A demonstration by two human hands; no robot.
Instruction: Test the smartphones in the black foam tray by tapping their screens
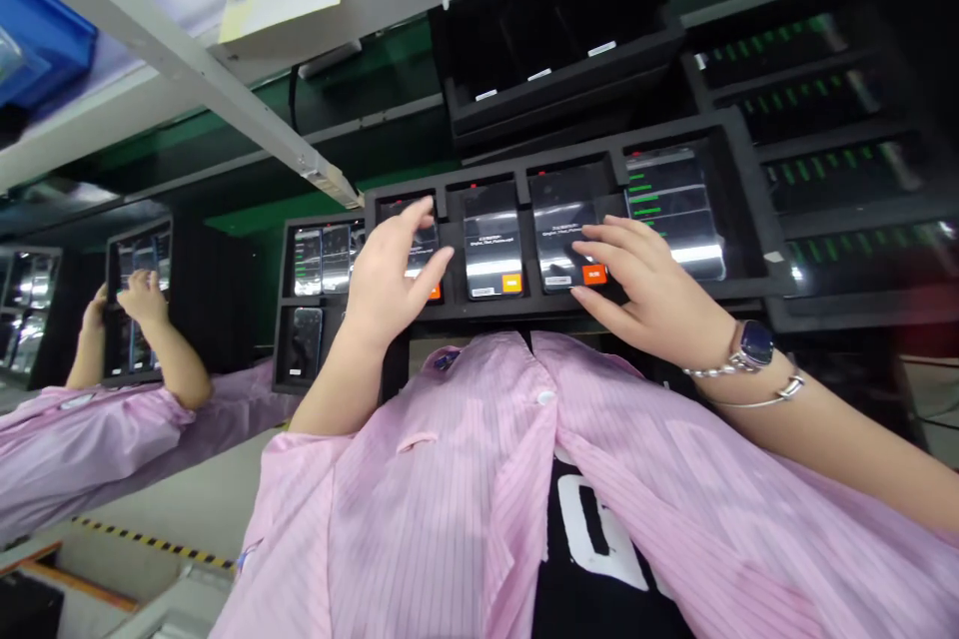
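Observation:
A black tray (749,210) in front of me holds several phones in separate slots, screens up. Over the leftmost phone (429,235) hovers my left hand (386,285), thumb and fingers apart, covering much of its screen. Beside it, a phone (492,240) shows white text and an orange button. My right hand (648,285) is spread with its fingertips at the right edge of another phone (563,230), close to its orange button; whether they touch the glass I cannot tell. The rightmost phone (678,210) shows green bars. Neither hand holds anything.
Behind stands another black tray (554,30). Blurred trays with green-lit screens (846,160) line the right. A smaller phone tray (281,339) sits at left. A co-worker's hands (142,298) are over a tray further left. A white metal beam (225,80) slants overhead.

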